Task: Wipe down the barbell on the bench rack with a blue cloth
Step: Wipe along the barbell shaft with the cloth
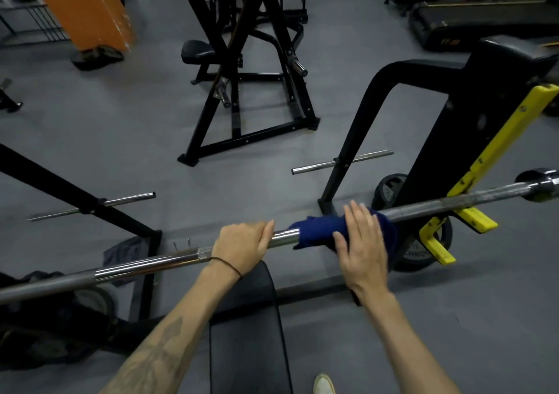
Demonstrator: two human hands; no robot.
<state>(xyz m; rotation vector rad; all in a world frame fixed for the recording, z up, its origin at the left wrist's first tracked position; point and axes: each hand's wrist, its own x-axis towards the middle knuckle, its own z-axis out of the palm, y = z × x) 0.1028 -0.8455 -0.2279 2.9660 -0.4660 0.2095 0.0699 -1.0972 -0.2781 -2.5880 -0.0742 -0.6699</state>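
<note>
Nearest is the black pad (246, 327) of the bench, between the two forearms. The left hand (242, 248) has its grip curled over the bar (145, 265), holding it. The right hand (361, 250) lies with straight fingers on the blue cloth (317, 230), which is wrapped around the bar just beside the left hand. The bar rests on a yellow hook (472, 215) of the rack (453, 115). Behind the hook, a plate (420, 251) shows letters, partly hidden, like "HNO". Far away, a treadmill (472, 21) bears small writing, too blurred to read.
</note>
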